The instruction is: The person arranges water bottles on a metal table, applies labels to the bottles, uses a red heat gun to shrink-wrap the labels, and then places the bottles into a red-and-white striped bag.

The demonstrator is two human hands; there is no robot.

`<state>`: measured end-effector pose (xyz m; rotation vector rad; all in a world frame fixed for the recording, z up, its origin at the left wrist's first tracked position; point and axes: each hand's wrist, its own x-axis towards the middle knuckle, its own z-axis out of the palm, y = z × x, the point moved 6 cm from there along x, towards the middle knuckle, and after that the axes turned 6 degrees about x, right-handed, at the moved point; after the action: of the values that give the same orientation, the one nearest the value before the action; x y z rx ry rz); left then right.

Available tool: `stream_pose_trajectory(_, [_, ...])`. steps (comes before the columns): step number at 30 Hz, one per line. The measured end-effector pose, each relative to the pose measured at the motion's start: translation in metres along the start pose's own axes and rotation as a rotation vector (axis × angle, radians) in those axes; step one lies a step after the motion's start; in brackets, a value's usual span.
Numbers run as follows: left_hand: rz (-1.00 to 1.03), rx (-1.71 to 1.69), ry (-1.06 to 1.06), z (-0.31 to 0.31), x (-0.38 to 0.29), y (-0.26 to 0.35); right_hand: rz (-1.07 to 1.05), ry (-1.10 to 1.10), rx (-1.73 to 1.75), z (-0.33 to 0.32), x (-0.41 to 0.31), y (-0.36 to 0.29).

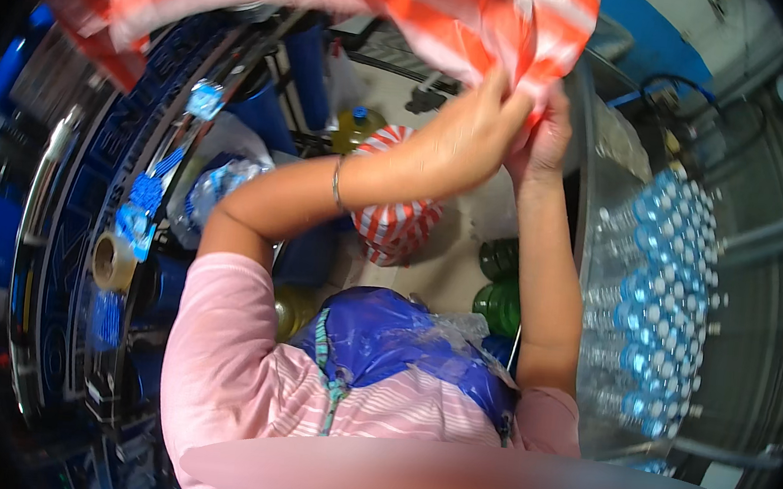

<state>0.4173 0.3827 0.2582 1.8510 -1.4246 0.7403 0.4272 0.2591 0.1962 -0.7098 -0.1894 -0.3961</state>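
A red-and-white striped plastic bag [449, 17] stretches across the top of the view, blurred and partly cut off by the frame. My left hand [484, 126] grips its gathered end, with that arm reaching across in front of me. Close beside it, my right hand [547, 136] holds the same gathered plastic; some of its fingers are hidden. Under my left forearm, a second red-and-white striped plastic bag [397, 227] stands on the floor, bulging and partly covered by the arm. I wear a blue plastic apron [383, 335] over a pink striped shirt.
Many clear bottles with white caps [668, 306] stand in rows on the right. A roll of tape [113, 261] and blue packets [135, 223] lie along the left ledge. Green bottles [499, 304] and a yellow-liquid container [357, 128] stand on the floor [454, 250].
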Motion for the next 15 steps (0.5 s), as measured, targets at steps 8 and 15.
stream_pose_trajectory(8, [-0.433,-0.010,0.276,-0.007,-0.037,-0.094,-0.305,0.301,-0.351,-0.096,-0.138,-0.094])
stream_pose_trajectory(15, [-1.035,-1.602,-0.483,0.206,-0.116,-0.073,0.165,0.767,-0.814,-0.208,-0.258,-0.117])
